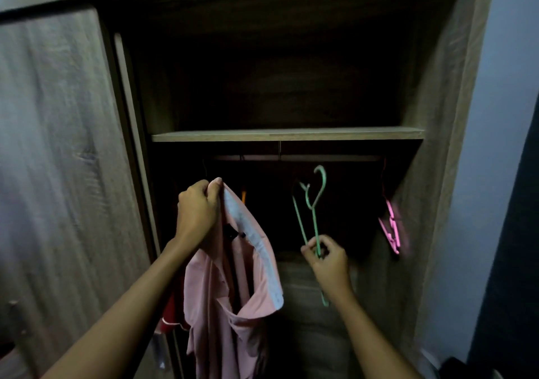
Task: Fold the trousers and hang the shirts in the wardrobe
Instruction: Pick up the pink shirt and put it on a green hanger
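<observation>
My left hand (198,212) grips the collar of a pink shirt (233,305) with a pale collar lining, holding it up inside the open wardrobe so the shirt hangs down below my fist. My right hand (328,259) pinches a green hanger (315,201), whose hook points up just under the dark rail (291,157). Whether the hook touches the rail, I cannot tell. The hanger's lower part is hidden behind my hand.
A wooden shelf (287,134) runs above the rail. Pink hangers (390,227) dangle at the rail's right end. An orange hanger tip (243,196) shows behind the shirt, a red garment (170,317) lower left. The sliding door (64,160) stands to the left.
</observation>
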